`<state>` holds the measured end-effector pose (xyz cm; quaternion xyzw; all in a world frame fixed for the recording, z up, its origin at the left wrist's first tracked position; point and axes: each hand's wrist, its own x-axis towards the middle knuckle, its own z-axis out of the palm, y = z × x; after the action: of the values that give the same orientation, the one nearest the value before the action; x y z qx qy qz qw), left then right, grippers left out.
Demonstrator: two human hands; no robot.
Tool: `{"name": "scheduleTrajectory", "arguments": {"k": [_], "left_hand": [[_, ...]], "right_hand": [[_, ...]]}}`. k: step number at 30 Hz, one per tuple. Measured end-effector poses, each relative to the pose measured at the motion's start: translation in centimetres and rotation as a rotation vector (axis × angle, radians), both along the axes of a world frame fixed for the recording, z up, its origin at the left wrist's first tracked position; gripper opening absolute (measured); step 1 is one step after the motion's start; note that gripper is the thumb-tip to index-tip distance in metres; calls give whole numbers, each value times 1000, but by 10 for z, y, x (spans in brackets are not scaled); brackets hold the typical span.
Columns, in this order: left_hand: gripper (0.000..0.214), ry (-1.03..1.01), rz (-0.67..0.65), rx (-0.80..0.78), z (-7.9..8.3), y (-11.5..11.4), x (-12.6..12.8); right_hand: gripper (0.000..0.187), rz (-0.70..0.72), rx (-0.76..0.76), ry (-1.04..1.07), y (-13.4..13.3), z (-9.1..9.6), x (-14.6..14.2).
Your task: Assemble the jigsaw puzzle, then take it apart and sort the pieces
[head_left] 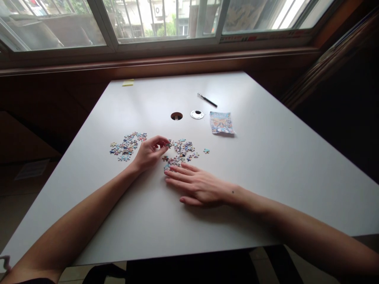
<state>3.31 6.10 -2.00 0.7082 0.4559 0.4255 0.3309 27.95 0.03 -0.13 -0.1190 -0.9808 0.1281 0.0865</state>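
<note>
Between thumb and fingertips, my left hand [151, 152] pinches a small puzzle piece [168, 145] at the left edge of a loose pile of jigsaw pieces [184, 147]. My right hand [198, 185] lies flat, palm down, its fingers spread and the fingertips at the pile's near side; what is under them is hidden. A second pile of jigsaw pieces [126, 146] spreads to the left of my left hand. One single teal puzzle piece [206, 150] lies apart, right of the nearer pile.
On the white table [251, 165] lie a crumpled picture sheet [222, 123], a black pen [207, 100] and a yellow sticky note [128, 82]. A round cable hole [177, 116] sits beside its silver cover [197, 114]. A barred window is behind the table.
</note>
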Motion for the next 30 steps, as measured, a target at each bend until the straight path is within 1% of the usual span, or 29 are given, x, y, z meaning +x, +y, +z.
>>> {"name": "scheduleTrajectory", "arguments": {"k": [2,6,10,13,16,19,21,24,26,30], "left_hand": [[20,-7,9,6,-1,1,0],[21,7,5,24,-1,2,-2],[22,32,-1,73,-2,0,-4],[22,49,-28,138,3,-8,-5],[21,111,-144,127,13,-24,-5],[19,205,-245,78,17,-45,-7],[17,259,-281,94,14,-55,-9],[16,325,-290,189,6,-61,-12],[15,356,-283,242,4,-62,-11],[15,369,-252,216,8,-63,-10]], "right_hand": [[62,-33,-7,-23,4,-3,-3],[61,-164,-3,-19,19,-10,2],[64,-206,-40,20,26,-15,7],[60,-211,-114,130,27,-16,10],[49,-252,-211,345,29,-15,16],[42,-369,-243,536,32,-14,23],[35,-478,-208,601,33,-13,27],[25,-651,-132,631,36,-13,33],[20,-736,-115,627,37,-13,36],[16,-812,-118,599,42,-11,46]]}}
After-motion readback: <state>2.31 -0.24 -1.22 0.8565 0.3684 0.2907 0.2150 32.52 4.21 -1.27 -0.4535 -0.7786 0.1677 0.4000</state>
